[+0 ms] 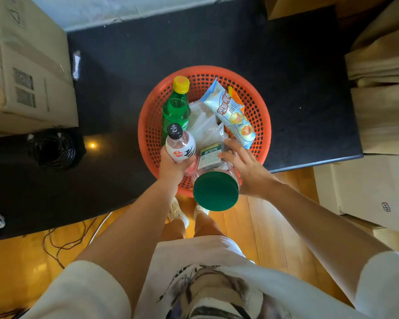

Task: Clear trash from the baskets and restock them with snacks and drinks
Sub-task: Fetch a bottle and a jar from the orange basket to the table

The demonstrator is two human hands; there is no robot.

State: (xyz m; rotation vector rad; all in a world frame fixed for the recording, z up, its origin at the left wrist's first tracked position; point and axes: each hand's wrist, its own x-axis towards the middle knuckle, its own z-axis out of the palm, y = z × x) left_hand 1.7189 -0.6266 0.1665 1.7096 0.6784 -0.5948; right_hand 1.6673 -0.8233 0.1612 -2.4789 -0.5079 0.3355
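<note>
An orange mesh basket (258,111) sits at the near edge of a black table (297,65). Inside stand a green soda bottle with a yellow cap (176,104), a blue-and-white bread snack bag (233,111), an orange packet (234,95) behind it and crumpled clear plastic (205,125). My left hand (172,163) grips a white drink bottle with a black cap (180,143) at the basket's near-left rim. My right hand (247,169) holds a clear jar with a green lid (215,191) at the near rim, fingers spread round its side.
Cardboard boxes (28,72) stand on the left, more boxes (382,107) and a white carton (366,187) on the right. A coil of black cable (53,150) lies on the table's left part. Wires (62,240) trail on the wooden floor.
</note>
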